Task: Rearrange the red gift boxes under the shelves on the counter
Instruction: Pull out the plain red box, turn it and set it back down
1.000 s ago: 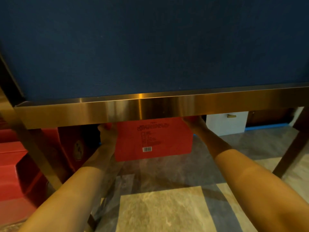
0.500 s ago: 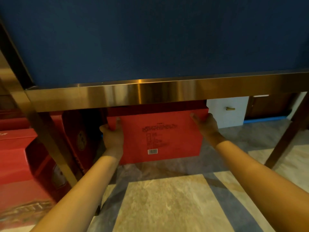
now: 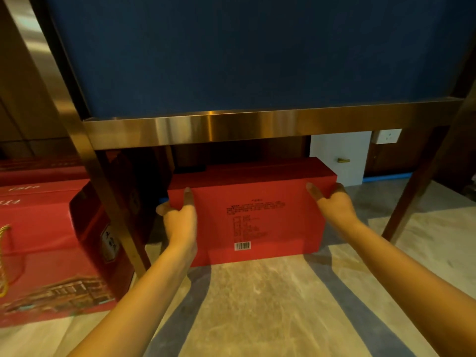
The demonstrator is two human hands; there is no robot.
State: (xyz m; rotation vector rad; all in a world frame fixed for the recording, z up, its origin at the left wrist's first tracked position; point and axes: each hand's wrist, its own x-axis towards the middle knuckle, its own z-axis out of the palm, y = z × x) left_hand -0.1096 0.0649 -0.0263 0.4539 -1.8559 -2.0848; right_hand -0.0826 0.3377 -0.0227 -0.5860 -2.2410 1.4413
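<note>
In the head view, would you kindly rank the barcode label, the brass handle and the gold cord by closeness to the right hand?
From the right hand:
1. Barcode label, on the front face of the held red box, left of and below the hand.
2. Brass handle, on the white cabinet behind, above the hand.
3. Gold cord, on the box at the far left edge.

Ahead of me: white cabinet door point(image 3: 340, 157) with brass handle point(image 3: 343, 160), wall socket point(image 3: 388, 136) just right of it, blue strip point(image 3: 394, 177) along the wall base, marble-patterned floor point(image 3: 257, 305).
</note>
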